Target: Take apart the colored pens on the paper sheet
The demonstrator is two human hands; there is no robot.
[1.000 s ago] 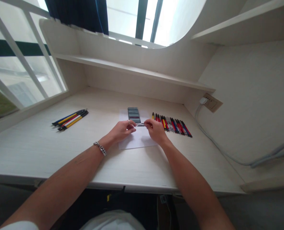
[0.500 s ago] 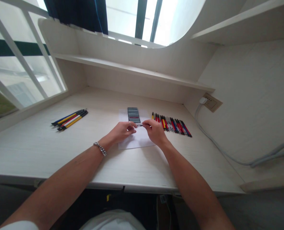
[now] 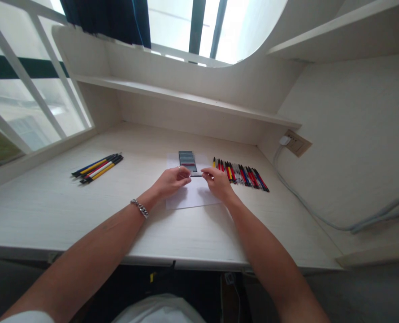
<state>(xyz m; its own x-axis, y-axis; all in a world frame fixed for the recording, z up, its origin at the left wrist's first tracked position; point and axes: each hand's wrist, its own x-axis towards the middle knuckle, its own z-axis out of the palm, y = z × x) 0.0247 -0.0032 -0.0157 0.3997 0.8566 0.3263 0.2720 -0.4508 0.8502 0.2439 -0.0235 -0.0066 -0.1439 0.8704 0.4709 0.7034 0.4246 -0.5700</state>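
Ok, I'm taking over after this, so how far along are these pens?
Done: a bundle of pens lies at the left of the desk, and a long row of pens sits side by side. In hand: the right hand and left hand meet over a white paper sheet at a small thin piece, too small to identify. Left: the row lies beyond the hands; how much remains can't be told.
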